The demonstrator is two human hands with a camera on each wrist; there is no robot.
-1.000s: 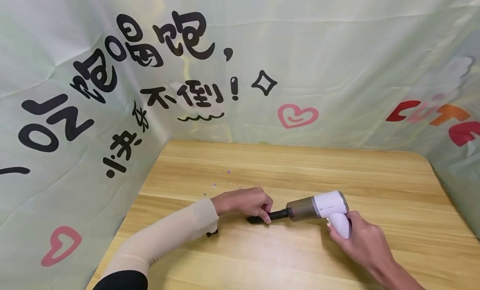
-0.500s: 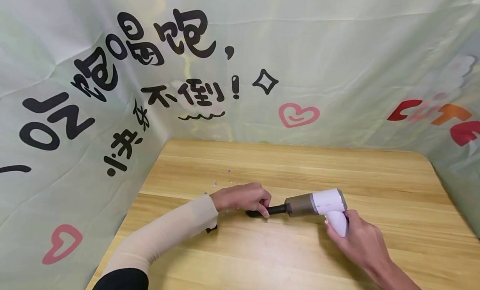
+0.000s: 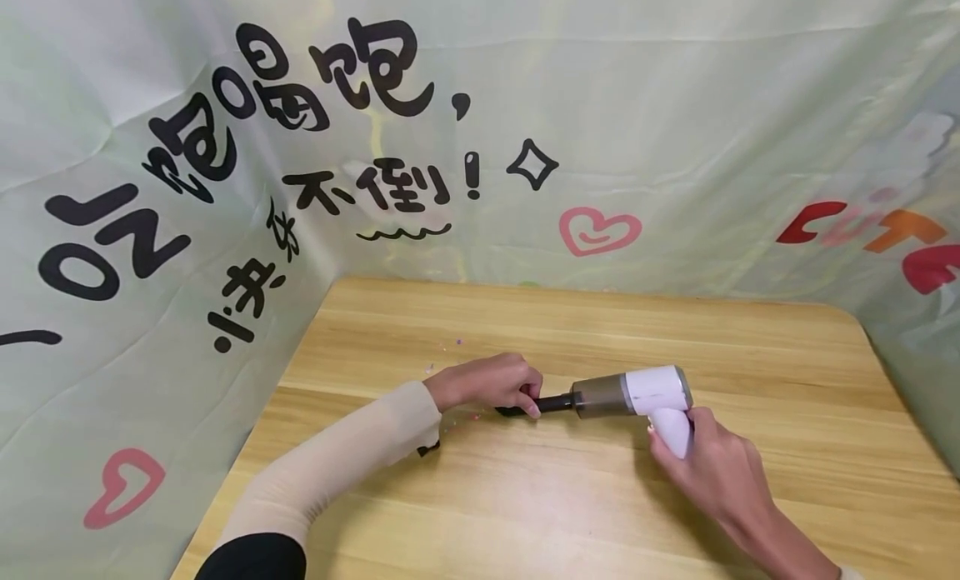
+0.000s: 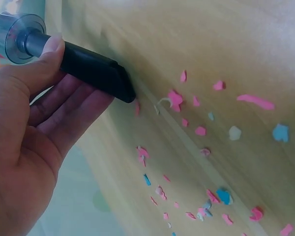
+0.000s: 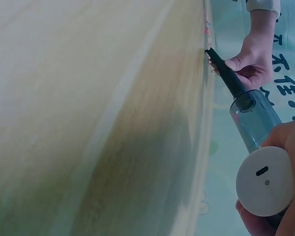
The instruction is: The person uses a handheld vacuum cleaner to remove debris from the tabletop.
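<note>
A white handheld vacuum cleaner (image 3: 658, 389) with a smoky clear dust cup (image 3: 602, 397) points left above the wooden table. My right hand (image 3: 729, 472) grips its handle, and in the right wrist view the round white end (image 5: 263, 182) faces the camera. My left hand (image 3: 504, 382) holds the black nozzle (image 4: 91, 66) between thumb and fingers. In the left wrist view the nozzle's slanted tip is close to pink, blue and white scraps (image 4: 175, 100) strewn over the tabletop. Whether the tip touches the wood I cannot tell.
The wooden table (image 3: 600, 513) meets a printed cloth backdrop (image 3: 675, 147) at its back and left. More tiny bits (image 3: 430, 368) lie beyond my left forearm. A small black object (image 3: 428, 449) shows under the left sleeve cuff (image 3: 416, 417).
Both hands have shifted the vacuum cleaner a little farther from me, toward the back of the table. Their hold on it looks the same.
</note>
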